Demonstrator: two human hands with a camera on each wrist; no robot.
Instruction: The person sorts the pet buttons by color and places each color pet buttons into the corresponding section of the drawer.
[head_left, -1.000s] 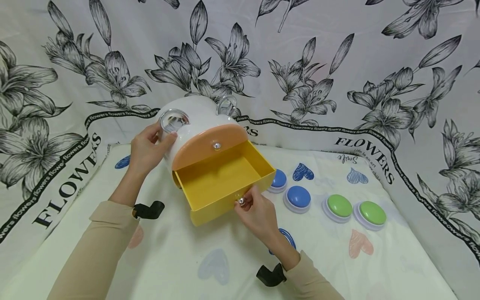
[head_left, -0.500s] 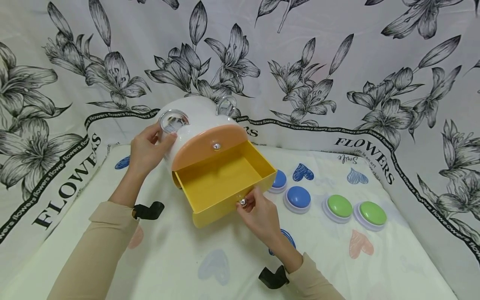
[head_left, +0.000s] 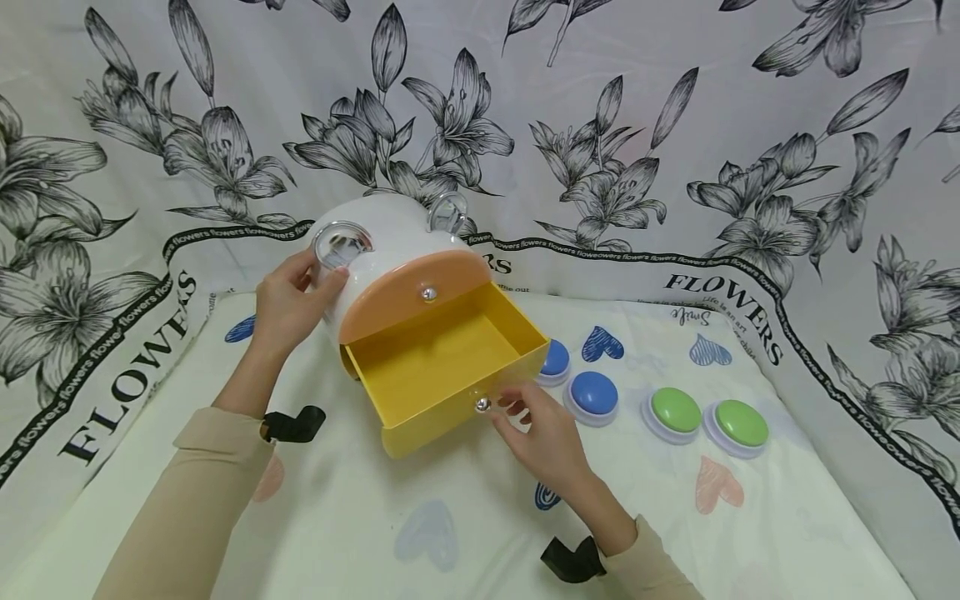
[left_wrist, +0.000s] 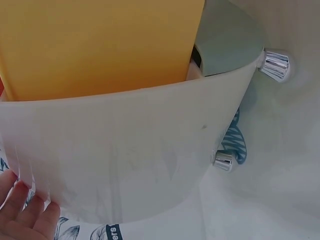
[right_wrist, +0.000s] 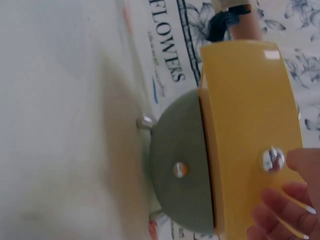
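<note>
White cloth backdrop [head_left: 300, 67] with black line-drawn lilies [head_left: 461, 125], crossed by a black band [head_left: 238, 232] repeatedly lettered "flowers"; larger black capitals "FLOWERS" at left and again at right, with small "Life is an art" and script "Smile" near the right-hand set; only "RS" legible just beside the cabinet, and "ers" on a dark strip in the left wrist view. Pale table cloth [head_left: 337, 533] printed with blue and pink hearts [head_left: 718, 483]. Left of centre, rounded white cabinet [head_left: 386, 217] with two clear eyes [head_left: 343, 246] and an orange upper front [head_left: 390, 304] bearing a silver knob; grey-green half-round front [right_wrist: 182, 130] on the same body in the wrist views. Projecting below the orange front, yellow drawer [head_left: 442, 358], pulled well out, with a second knob [head_left: 482, 404] on its face. Left hand [head_left: 291, 308] gripping the cabinet's side beside the nearer eye, thumb in front, other fingers around the edge. Right hand [head_left: 546, 433] just beside the drawer's knob, fingers loosely bent, thumb apart from them, no pinch; light contact impossible to tell. To the right, two blue buttons [head_left: 595, 392], one partly behind the drawer, and two green buttons [head_left: 676, 409], all on pale round bases.
</note>
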